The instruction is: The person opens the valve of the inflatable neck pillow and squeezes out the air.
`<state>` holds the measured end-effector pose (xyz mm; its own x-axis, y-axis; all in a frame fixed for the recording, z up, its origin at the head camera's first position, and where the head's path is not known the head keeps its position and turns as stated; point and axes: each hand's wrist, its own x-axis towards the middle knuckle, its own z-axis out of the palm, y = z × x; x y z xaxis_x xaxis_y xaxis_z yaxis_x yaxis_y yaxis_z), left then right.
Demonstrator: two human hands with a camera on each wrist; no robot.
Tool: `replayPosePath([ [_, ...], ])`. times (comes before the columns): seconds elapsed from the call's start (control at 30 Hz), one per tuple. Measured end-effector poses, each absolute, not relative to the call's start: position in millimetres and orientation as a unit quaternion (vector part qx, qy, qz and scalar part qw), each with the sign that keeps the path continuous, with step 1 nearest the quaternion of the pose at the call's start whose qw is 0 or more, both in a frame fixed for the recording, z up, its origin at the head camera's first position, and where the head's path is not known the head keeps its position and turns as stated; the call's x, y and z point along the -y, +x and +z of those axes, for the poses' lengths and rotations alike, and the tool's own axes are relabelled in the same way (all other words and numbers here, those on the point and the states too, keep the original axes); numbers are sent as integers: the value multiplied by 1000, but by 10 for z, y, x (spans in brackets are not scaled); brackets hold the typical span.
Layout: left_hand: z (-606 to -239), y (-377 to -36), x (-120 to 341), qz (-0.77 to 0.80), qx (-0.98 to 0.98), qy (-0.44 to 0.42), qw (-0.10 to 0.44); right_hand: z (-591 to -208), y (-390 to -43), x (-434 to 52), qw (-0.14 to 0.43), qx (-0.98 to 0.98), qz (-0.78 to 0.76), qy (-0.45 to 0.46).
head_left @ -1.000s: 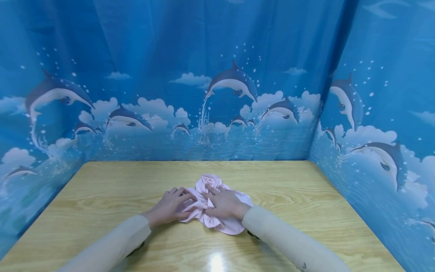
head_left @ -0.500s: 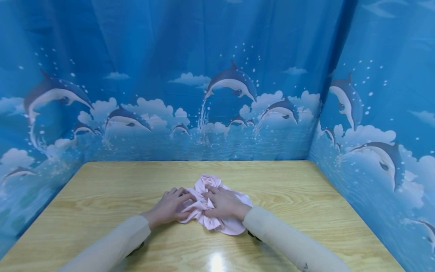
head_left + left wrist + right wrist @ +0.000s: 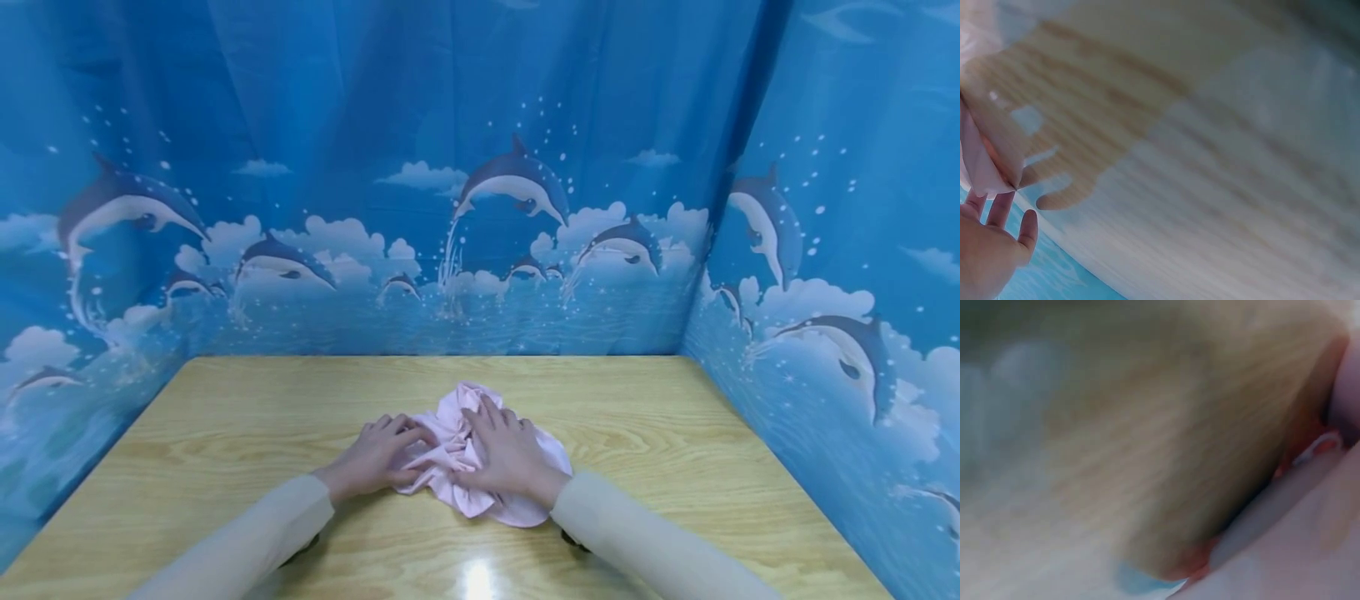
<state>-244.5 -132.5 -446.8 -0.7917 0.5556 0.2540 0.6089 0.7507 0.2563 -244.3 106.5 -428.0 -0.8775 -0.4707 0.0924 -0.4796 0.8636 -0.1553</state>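
A crumpled pale pink cloth (image 3: 459, 412) lies in a heap near the middle of the wooden table (image 3: 225, 433). My left hand (image 3: 378, 457) rests on the cloth's left side, fingers slightly bent over its folds. My right hand (image 3: 506, 450) lies flat on top of the heap with fingers stretched toward its far edge. In the left wrist view, the left hand (image 3: 988, 247) shows at the lower left beside the pink cloth (image 3: 975, 162). The right wrist view is a blur of table and pink cloth (image 3: 1310, 550).
Blue curtains printed with dolphins (image 3: 517, 179) enclose the table at the back, left and right. Bare wood extends on both sides of the cloth and toward the far edge (image 3: 435, 358). A light glare (image 3: 476, 579) marks the near edge.
My right hand has slid forward and a little right over the cloth, its fingers straightening; the heap has spread slightly to the right. The left hand has stayed put.
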Motion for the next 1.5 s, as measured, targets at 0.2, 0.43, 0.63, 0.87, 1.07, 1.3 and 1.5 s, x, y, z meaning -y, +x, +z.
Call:
replayPosePath([
  [0.2,-4481,-2446,1334,-163,931,-314,87,-4267,-2275,-1105,74,977,103,173],
  [0.43,-4459,-2436,1342,-166,928,-322,83,-4299,-2164,-1181,89,984,109,108],
  [0.63,-4440,-2426,1334,-170,928,-323,77,-4309,-2152,-1201,46,978,179,98],
  [0.87,-4442,-2426,1336,-178,924,-328,85,-4350,-2190,-1178,47,972,182,139],
  [1.07,-4463,-2440,1337,-174,925,-328,86,-4359,-2201,-1151,48,973,160,161],
  [1.3,-4464,-2447,1329,-176,926,-324,76,-4358,-2222,-1135,36,975,147,163],
  [1.5,-4479,-2453,1328,-168,929,-320,79,-4339,-2255,-1143,35,976,133,166],
])
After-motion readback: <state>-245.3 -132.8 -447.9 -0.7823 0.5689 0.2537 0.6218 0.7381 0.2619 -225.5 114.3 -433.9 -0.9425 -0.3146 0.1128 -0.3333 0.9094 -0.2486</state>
